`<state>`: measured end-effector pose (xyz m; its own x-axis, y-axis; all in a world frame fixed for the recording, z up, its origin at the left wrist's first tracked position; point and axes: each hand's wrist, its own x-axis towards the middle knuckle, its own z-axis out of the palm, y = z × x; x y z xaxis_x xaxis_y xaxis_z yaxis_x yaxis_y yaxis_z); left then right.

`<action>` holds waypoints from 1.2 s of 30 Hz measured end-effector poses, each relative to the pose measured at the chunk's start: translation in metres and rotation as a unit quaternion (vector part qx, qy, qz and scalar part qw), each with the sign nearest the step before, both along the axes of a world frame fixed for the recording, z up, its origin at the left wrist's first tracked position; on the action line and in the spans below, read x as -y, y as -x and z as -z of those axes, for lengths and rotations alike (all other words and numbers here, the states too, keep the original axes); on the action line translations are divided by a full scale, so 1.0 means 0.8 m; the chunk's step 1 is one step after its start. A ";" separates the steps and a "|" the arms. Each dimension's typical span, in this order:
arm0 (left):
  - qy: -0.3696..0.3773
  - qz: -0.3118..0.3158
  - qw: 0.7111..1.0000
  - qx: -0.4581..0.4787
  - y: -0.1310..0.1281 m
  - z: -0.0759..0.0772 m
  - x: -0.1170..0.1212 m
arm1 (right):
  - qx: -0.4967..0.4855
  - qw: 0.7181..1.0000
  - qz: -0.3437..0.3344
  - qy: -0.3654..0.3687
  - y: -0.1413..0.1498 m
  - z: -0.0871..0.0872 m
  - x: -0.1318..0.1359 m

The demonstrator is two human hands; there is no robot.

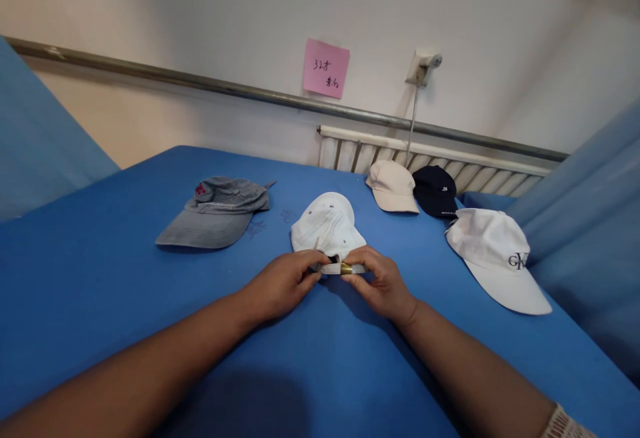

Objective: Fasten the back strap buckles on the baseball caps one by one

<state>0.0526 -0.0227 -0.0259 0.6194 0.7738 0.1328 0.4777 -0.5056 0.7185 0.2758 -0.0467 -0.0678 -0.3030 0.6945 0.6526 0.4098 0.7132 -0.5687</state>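
A pale off-white fabric baseball cap [323, 225] lies mid-tabletop, just beyond the fingers of both hands, its crown on the far side and its back opening toward the wearer of the head cam. The cap's long axis runs roughly away from the person; its narrow pale fabric back strap [330, 269] runs crosswise, L to R, btwn the two hands. Neither hand is clearly nearer the cap, but the small brass-coloured metal buckle [347, 269] sits on the R side of the strap, right at the R fingertips. L hand [287, 281]: thumb & forefinger narrowed to a pinch on the strap's L part. R hand [383, 285]: same pinch, at the buckle end. Whether the strap is threaded fully thru is too small to tell. Elsewhere on the blue-covered tabletop [150, 285]: a grey cloth cap w/ red emblem [215, 208] well off to the L; a cream cloth cap [393, 188] beside a black cloth cap [436, 191] at the far R; a white cap w/ dark lettering [493, 255] nearer, also R.
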 end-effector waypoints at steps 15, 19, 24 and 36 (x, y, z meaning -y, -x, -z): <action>-0.039 -0.004 0.999 -0.026 0.001 -0.022 0.015 | -0.028 1.000 -0.012 -0.003 0.003 -0.001 0.001; 0.063 -0.016 0.997 0.031 -0.006 -0.004 0.007 | -0.031 0.999 -0.015 -0.001 0.004 -0.003 0.002; 0.150 -0.057 0.983 0.091 -0.011 0.002 0.004 | -0.033 0.999 -0.024 0.004 0.005 -0.004 0.002; 0.142 -0.055 0.984 0.092 -0.012 0.006 0.004 | 0.001 0.999 -0.034 0.013 0.008 -0.002 0.003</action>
<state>0.0618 -0.0262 -0.0305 0.5154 0.8569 0.0043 0.3668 -0.2252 0.9026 0.2692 -0.0487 -0.0663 -0.3515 0.6892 0.6337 0.3629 0.7242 -0.5864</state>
